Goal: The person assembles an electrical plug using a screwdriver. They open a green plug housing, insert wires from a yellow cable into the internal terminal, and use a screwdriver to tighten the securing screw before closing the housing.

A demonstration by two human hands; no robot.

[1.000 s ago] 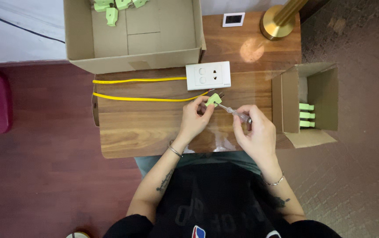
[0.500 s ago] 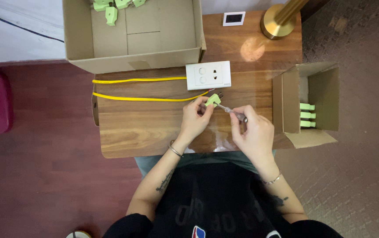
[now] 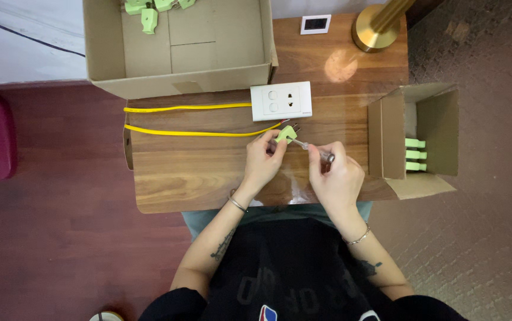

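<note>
A small light-green plug [image 3: 286, 134] is pinched in the fingertips of the left hand [image 3: 263, 159], just above the near-middle of the wooden table [image 3: 178, 172], with its metal prongs pointed up toward the white socket plate [image 3: 281, 101]. A slim screwdriver [image 3: 315, 150] is gripped in the right hand [image 3: 337, 178], fingers curled shut around the handle, and its tip is set against the plug's side. So both hands are closed on something, held close together but not touching, pretty much over the table's front edge. Two yellow wires [image 3: 190, 119] are laid across the tabletop from the left, one ending at the socket plate and the other ending right by the plug; whether it's actually joined to the plug can't be told from here. A big open cardboard box [image 3: 208, 65] is parked at the back with a few more green plugs [image 3: 149, 12] in its far corner. A smaller cardboard box [image 3: 428, 119] is sat at the right edge, with three green plugs lined up [image 3: 415, 153] inside. A brass lamp base [image 3: 375, 30] and a small white wall plate [image 3: 315, 24] are seen at the far side.
</note>
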